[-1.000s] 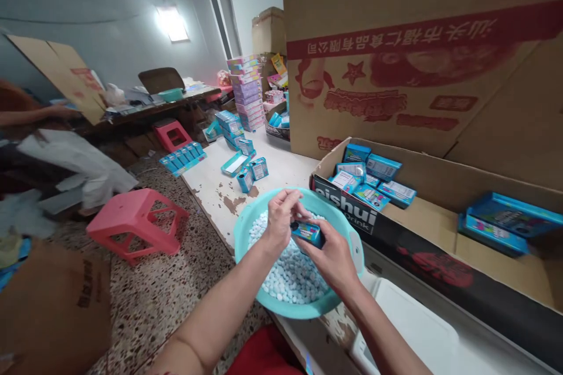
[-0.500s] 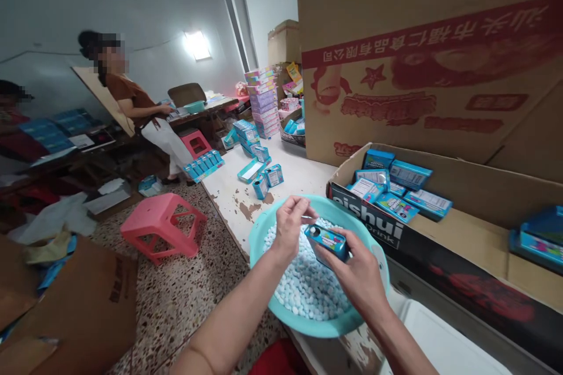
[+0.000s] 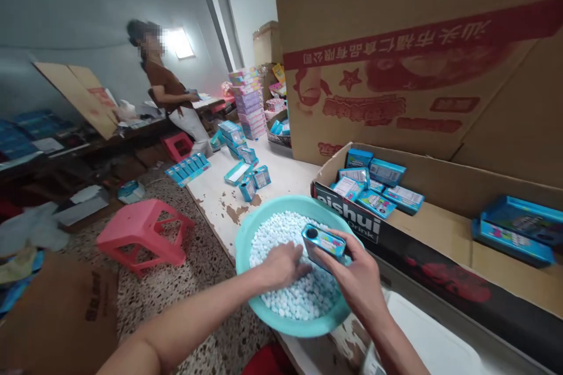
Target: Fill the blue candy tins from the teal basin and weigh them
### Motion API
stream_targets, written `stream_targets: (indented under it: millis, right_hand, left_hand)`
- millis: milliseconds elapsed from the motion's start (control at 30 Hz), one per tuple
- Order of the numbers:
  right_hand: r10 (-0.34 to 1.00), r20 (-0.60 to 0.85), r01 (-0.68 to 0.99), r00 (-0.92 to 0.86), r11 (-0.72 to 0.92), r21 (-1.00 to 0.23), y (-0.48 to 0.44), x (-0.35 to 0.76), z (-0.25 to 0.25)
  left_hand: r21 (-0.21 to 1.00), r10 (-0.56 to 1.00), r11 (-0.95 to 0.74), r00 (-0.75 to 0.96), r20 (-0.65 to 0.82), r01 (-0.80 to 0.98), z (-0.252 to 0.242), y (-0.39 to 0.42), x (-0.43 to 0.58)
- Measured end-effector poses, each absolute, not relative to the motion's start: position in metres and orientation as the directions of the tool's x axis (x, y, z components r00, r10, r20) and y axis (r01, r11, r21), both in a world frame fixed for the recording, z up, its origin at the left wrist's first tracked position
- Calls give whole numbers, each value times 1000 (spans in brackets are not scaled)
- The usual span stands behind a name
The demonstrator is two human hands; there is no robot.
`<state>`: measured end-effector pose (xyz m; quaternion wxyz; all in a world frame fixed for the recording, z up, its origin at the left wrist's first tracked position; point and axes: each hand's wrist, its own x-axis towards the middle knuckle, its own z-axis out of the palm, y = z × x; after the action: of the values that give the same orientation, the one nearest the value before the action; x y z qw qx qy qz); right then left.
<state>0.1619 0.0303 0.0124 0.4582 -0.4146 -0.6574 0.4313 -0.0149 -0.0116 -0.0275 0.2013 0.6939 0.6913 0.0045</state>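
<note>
A turquoise plastic basin [image 3: 243, 246] full of small pale blue and white candies [image 3: 275, 231] stands in front of me. Into the candies reaches my left hand [image 3: 281, 265], fingers spread and their tips partly among the pieces. Above the basin's right side, my right hand [image 3: 359, 266] grips a small blue candy box [image 3: 328, 244]. The box is tilted, and a round dark hole shows at the left of its top face. Fingers and thumb of the right hand wrap round its sides.
Small blue boxes [image 3: 247, 187] and a stack of cartons [image 3: 248, 99] stand on the worn white table [image 3: 211, 202]. At right, an open tray carton [image 3: 444, 240] holds several blue boxes. A pink stool [image 3: 136, 225] is left; a person [image 3: 169, 85] stands behind.
My left hand has dropped from beside the box's hole down into the candies. The right hand still holds the box. My view has shifted, and the person has moved right in it.
</note>
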Motion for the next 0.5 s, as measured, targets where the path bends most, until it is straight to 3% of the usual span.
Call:
stream_targets:
  millis: [167,233,300,400,500]
  right_hand:
    - [964,198,182,-178,230,-956,32,170,9]
    - [954,231,203,-191,269,-941,31,172,7]
    - [932,283,229,-227,333,-915,29,172,5]
    - [894,342,281,-290,421,-862,25,164,1]
    - [864,353,344,-359,474,-810,19,150,1]
  left_hand:
    - [657,960,272,-156,-231,703,-28,-10,-23]
    - [811,933,349,-258,-252,469,-21,-9,-25]
    - [935,905,335,-317,-285,118,-8,-7,-23]
    - [922,884,117,-384,-266,-368,19,-2,-15]
    - [844,848,-117,-494,-189,-523,42,6,-3]
